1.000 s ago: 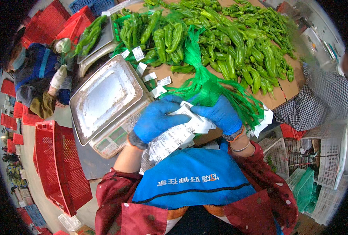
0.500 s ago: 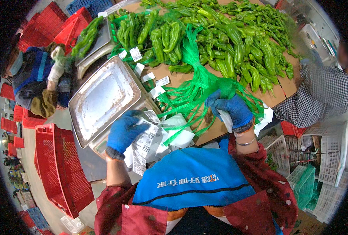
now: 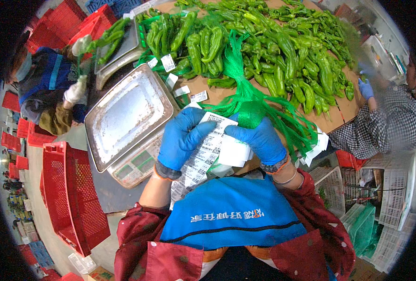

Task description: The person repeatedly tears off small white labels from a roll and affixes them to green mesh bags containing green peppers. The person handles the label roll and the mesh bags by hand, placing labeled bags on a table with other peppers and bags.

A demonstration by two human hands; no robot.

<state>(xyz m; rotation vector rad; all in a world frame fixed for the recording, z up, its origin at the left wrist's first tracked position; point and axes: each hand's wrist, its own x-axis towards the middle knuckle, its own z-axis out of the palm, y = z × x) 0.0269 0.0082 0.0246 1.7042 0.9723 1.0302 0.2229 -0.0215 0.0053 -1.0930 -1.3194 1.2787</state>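
Both my hands, in blue gloves, are close together in front of my apron. My left hand [image 3: 182,140] pinches a long strip of printed white labels [image 3: 207,152], which hangs down toward my lap. Beside its upper end, my right hand [image 3: 262,143] is closed on some white paper tags [image 3: 234,151], its thumb pointing at the strip. Just behind the right hand lies a bundle of green mesh bags [image 3: 243,96], with white tags [image 3: 316,147] at its right end. Fingertips of both hands are partly hidden by the paper.
A weighing scale [image 3: 128,117] with a worn metal pan stands at my left. Green peppers [image 3: 287,51] are heaped across the table, some in mesh bags [image 3: 205,47]. A red crate [image 3: 72,196] sits lower left. Co-workers stand left [image 3: 46,93] and right [image 3: 381,122].
My left hand has moved up and right from beside the scale, lifting the label strip. My right hand has come left and down to meet it. The right co-worker's gloved hand now shows.
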